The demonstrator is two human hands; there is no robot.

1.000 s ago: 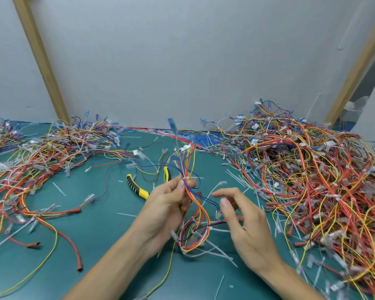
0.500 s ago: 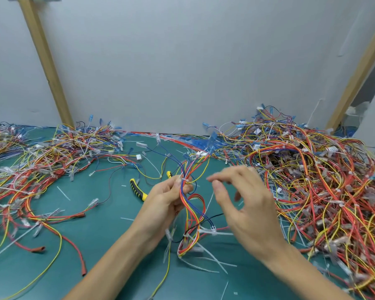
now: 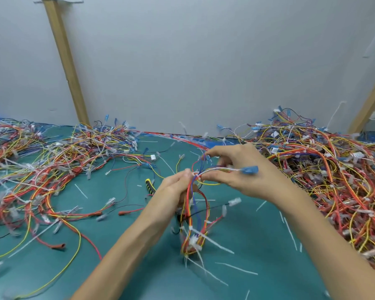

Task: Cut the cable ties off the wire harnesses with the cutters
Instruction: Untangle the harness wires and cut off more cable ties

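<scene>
Head view, looking down at a green mat (image 3: 121,239).

- Both hands are raised over the middle of the mat, close together, with 1 harness (image 3: 189,213) strung between them.
- Left hand (image 3: 173,189): fingers curled round the upper part of the harness, thumb and fingertips pinching the wires where they fan out. The rest of the bundle hangs from this hand toward the mat in a long loop of red, yellow and blue wires.
- Right hand (image 3: 247,176): just right of the left hand and slightly higher, fingers curled, pinching loose strands drawn out of the top of the bundle. The exact grip is blurred. 1 white strand lies across its fingers and ends in a blue terminal (image 3: 249,170).
- Cable ties (image 3: 198,240): white, still on the harness at the low end of the loop, below both hands, tails sticking out.
- Cutters (image 3: 150,186): on the mat just left of the left hand, in neither hand. Only a yellow-and-black handle shows; the rest is hidden behind the hand.
- Left pile (image 3: 52,163) and right pile (image 3: 325,174) of harnesses flank the hands.
- Loose white tie strips (image 3: 236,268) are scattered on the mat.
</scene>
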